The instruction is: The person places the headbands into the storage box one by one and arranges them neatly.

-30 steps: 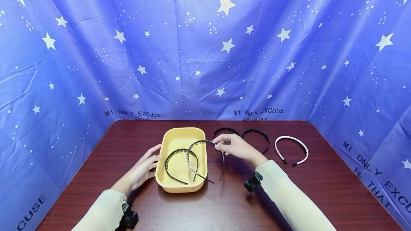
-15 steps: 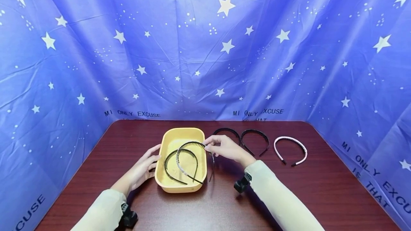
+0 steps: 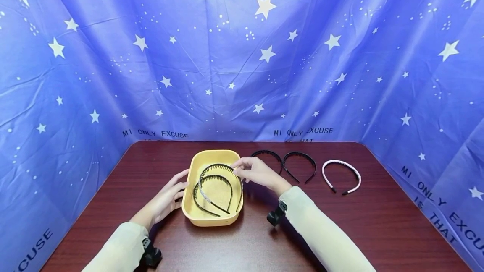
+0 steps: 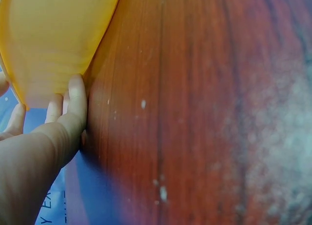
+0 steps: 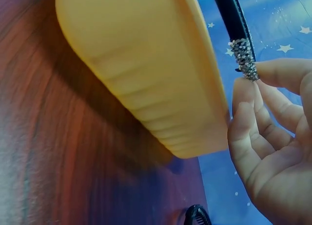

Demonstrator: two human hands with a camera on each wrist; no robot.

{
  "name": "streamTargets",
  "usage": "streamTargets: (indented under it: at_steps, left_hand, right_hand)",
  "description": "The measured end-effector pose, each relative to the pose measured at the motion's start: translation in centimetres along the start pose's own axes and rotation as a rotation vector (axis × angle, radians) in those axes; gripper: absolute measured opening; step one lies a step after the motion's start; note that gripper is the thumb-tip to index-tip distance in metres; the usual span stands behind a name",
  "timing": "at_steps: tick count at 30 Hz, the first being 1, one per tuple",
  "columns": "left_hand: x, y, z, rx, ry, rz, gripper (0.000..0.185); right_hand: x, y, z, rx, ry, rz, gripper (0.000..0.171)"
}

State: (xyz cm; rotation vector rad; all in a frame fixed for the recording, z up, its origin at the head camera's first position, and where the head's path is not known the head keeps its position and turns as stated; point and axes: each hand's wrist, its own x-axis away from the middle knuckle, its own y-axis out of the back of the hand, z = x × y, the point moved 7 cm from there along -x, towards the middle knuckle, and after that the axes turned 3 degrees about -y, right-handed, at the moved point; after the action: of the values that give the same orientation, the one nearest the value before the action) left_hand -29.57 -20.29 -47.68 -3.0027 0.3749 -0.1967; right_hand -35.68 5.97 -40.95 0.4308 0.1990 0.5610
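Observation:
My right hand [image 3: 257, 173] pinches a black toothed headband [image 3: 205, 192] by its glittery band, over the right rim of a yellow bin [image 3: 210, 223]. In the right wrist view, thumb and finger meet on the silver rhinestone part [image 5: 243, 59]. That headband hangs over the bin's inside and overlaps a second black headband [image 3: 195, 201] lying in it. My left hand [image 3: 166, 198] rests its extended fingers against the bin's left side. In the left wrist view, fingertips [image 4: 76, 83] touch the yellow wall [image 4: 58, 44]; the thumb is mostly out of frame.
Right of the bin on the dark red table [image 3: 302, 230] lie two black headbands, one partly behind my right hand, the other [image 3: 314, 165] beside it. Farther right is a pink-white braided headband [image 3: 357, 175]. A blue star-printed cloth [image 3: 211, 53] hangs behind the table.
My right hand has moved left with the glittery headband, from beside the bin's right edge to over its inside. The left hand has stayed against the bin.

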Motion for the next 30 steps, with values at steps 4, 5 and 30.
streamTargets:
  at_steps: [4,5,30]
  left_hand:
    - [0.0,0.1,0.0,0.006,0.005,-0.008,0.061]
    - [0.0,0.1,0.0,0.005,0.005,-0.005,0.061]
    - [-0.1,0.1,0.1,0.011,-0.001,-0.007,0.061]
  right_hand:
    - [-0.6,-0.2,0.4,0.004,-0.011,0.005,0.023]
    - [-0.7,-0.2,0.4,0.008,-0.015,0.007,0.023]
    - [-4.0,-1.9,1.1,0.323,0.014,0.074,0.021]
